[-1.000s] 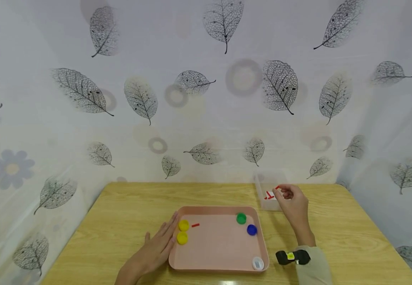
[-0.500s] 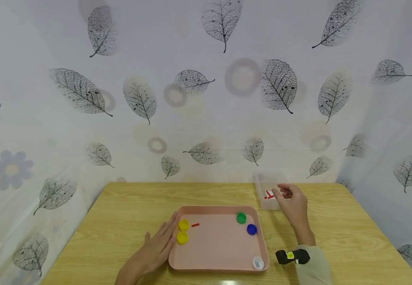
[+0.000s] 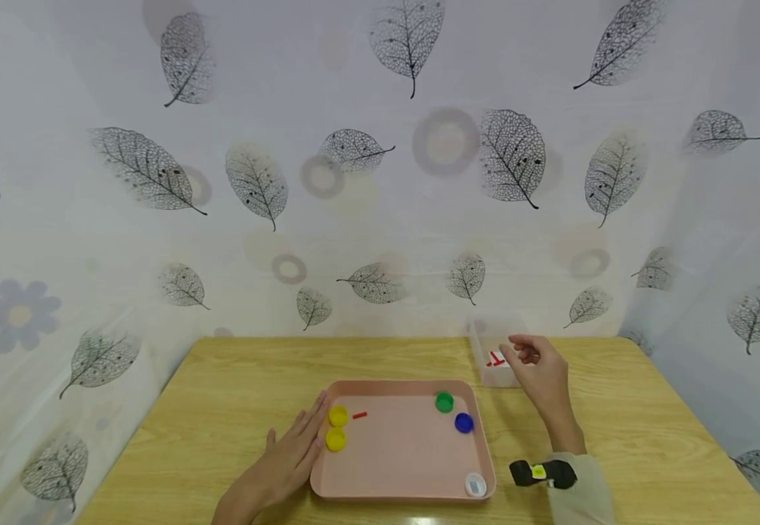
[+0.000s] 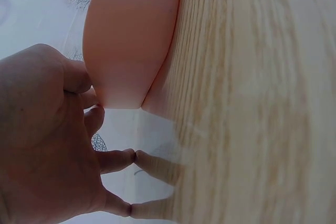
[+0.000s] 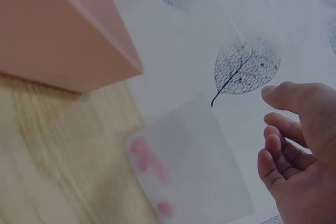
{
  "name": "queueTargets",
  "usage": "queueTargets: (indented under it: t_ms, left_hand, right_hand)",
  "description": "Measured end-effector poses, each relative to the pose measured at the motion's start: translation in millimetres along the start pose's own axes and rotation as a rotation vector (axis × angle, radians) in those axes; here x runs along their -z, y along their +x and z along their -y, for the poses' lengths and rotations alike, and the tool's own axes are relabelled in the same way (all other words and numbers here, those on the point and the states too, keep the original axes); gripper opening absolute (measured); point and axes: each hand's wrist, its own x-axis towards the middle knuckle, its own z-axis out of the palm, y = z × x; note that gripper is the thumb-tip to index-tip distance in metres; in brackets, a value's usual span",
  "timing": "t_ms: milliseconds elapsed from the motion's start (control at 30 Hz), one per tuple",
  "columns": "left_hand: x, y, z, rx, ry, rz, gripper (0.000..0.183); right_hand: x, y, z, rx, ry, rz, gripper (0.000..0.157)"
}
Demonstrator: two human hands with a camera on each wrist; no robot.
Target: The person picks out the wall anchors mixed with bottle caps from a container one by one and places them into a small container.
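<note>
My left hand (image 3: 288, 456) rests along the left rim of a pink tray (image 3: 406, 470), fingers extended; in the left wrist view its fingertips are right at the tray wall (image 4: 131, 40). Over a clear plastic box (image 3: 499, 377) at the back right hovers my right hand (image 3: 540, 368). Its thumb and loosely bent fingers hold nothing, as the right wrist view also shows. Several red sticks (image 3: 495, 359) lie in that box, partly hidden by the hand. Inside the tray, one red stick (image 3: 359, 415) lies beside two yellow bottle caps, one behind (image 3: 338, 416) the other.
A green cap (image 3: 444, 402) and a blue cap (image 3: 464, 423) sit at the tray's right side, with a white cap (image 3: 475, 485) in its front right corner. The wooden table (image 3: 242, 379) ends at a leaf-patterned curtain (image 3: 380, 219).
One second ago my right fingertips pinched a red stick over the clear box; it has left them, and thumb and finger are now apart. My left hand has not moved.
</note>
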Motion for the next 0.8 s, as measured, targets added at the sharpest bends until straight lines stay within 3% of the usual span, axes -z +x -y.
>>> queueTargets:
  t_ms: [267,500,800]
  left_hand:
    - [0.6,-1.9,-0.1,0.011,0.003,0.000,0.056]
    - [2.6,-4.3,-2.3,0.019,0.005,0.000,0.056]
    - [1.6,-3.8,-2.0,0.008,0.000,0.007,0.056]
  right_hand:
    - [-4.3,-1,31,0.027,0.076,0.053,0.021]
    - [-22.5,-11,55,0.114,0.152,0.106,0.020]
    - [-45.3,-27,70,0.140,0.151,0.203,0.022]
